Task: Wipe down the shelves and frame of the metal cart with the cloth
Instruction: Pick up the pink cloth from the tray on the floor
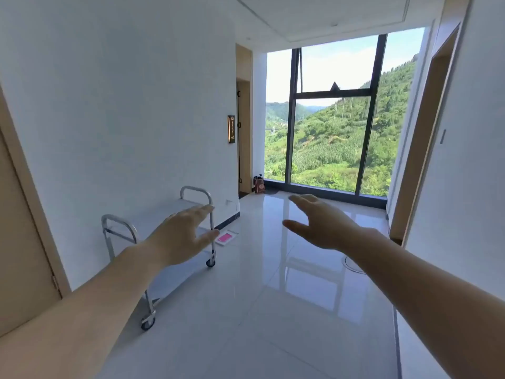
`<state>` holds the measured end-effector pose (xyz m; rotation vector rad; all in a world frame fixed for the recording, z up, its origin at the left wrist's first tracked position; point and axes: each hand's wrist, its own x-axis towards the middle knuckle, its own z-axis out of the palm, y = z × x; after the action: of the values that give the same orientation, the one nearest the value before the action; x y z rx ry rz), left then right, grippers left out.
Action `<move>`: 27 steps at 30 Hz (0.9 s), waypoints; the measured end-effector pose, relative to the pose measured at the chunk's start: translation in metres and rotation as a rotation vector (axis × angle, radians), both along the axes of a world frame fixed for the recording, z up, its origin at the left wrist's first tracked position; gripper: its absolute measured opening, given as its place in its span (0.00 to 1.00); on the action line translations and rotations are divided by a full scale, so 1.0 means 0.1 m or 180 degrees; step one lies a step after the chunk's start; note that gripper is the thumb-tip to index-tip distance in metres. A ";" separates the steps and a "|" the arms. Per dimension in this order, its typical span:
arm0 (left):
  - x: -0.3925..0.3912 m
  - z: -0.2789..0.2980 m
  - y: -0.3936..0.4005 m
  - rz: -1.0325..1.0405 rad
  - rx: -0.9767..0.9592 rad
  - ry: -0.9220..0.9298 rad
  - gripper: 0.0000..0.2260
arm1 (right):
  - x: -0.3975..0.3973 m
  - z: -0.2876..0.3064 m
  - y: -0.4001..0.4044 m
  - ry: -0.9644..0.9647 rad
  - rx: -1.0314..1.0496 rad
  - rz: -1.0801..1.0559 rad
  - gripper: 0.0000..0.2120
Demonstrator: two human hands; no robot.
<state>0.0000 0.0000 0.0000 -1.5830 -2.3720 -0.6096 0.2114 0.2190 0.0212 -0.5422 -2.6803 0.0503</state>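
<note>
Both hands, left (180,236) and right (322,222), reach forward spread and empty, cart (164,225) stands by the left wall, no cloth visible unless the pink item (224,237) on the floor; risk: castered cart rolls when pushed.

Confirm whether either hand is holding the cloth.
No: the left hand and right hand both reach forward with fingers spread, holding nothing.
</note>
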 end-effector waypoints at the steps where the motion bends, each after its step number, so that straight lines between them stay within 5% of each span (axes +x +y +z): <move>1: -0.05 -0.04 0.06 -0.0008 -0.0043 -0.0027 0.29 | -0.07 -0.04 0.03 -0.0024 -0.0039 -0.0009 0.34; 27: -1.78 -1.56 2.64 -0.0542 -0.0397 -0.0689 0.27 | -0.89 -1.68 2.31 -0.0288 -0.0890 -0.0853 0.34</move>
<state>-0.1776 0.2641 -0.1556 -1.8748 -2.4882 -0.7124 0.1223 0.4500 -0.1471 -1.0081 -2.6774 0.3353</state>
